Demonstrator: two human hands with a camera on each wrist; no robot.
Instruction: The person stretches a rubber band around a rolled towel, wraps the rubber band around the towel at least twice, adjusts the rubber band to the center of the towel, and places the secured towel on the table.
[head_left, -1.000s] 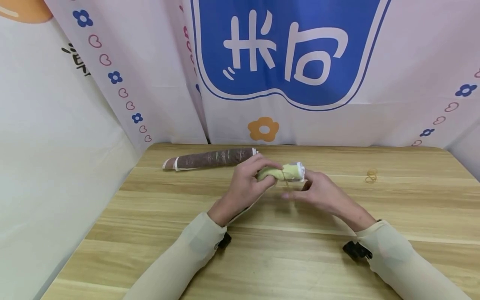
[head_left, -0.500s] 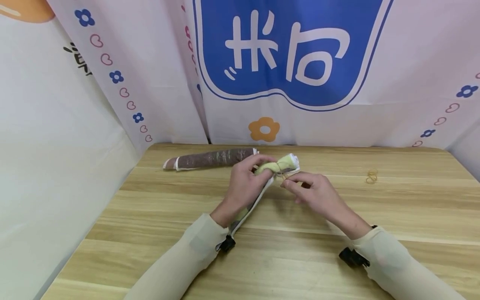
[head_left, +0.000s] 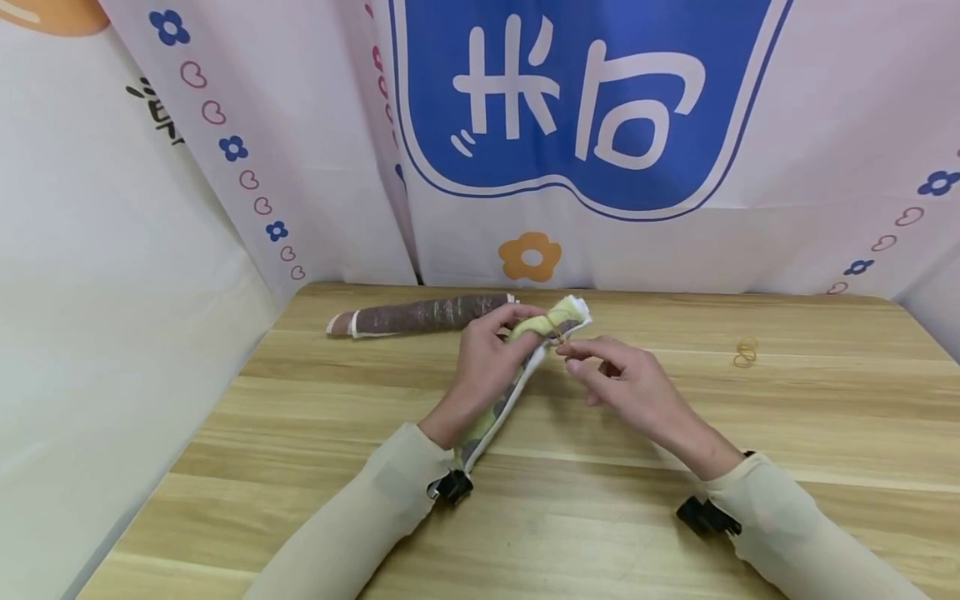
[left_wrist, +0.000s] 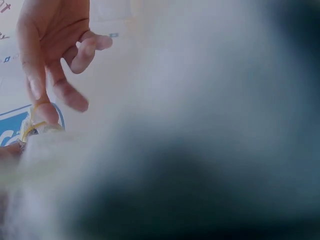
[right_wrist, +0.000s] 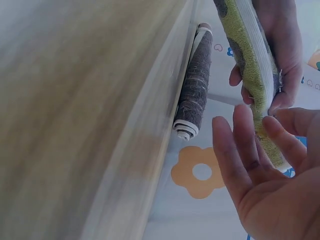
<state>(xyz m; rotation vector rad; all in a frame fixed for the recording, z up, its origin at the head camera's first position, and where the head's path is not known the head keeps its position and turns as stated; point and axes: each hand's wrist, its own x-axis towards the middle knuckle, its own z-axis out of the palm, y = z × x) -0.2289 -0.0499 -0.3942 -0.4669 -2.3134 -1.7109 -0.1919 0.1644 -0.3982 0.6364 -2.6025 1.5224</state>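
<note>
My left hand (head_left: 487, 354) grips a rolled yellow-green towel (head_left: 572, 310) with grey patches and a white edge. The roll is held off the table, one end tipped up and away, the other running back under my left forearm. A thin yellow rubber band (head_left: 556, 325) circles it near the far end. Thumb and forefinger of my right hand (head_left: 633, 387) pinch this band and pull it out on the near side. In the left wrist view the stretched band (left_wrist: 34, 126) shows at the fingertips; blur covers most of the rest.
A brown rolled towel (head_left: 427, 315) with white edges lies at the back left of the wooden table (head_left: 585, 517). Several loose rubber bands (head_left: 745, 354) lie to the right. A printed cloth (head_left: 637, 250) hangs behind the table's back edge.
The green towel's far end has swung up and away, and more of its length shows beneath my left wrist. My right hand's fingers have closed on the band beside the roll.
</note>
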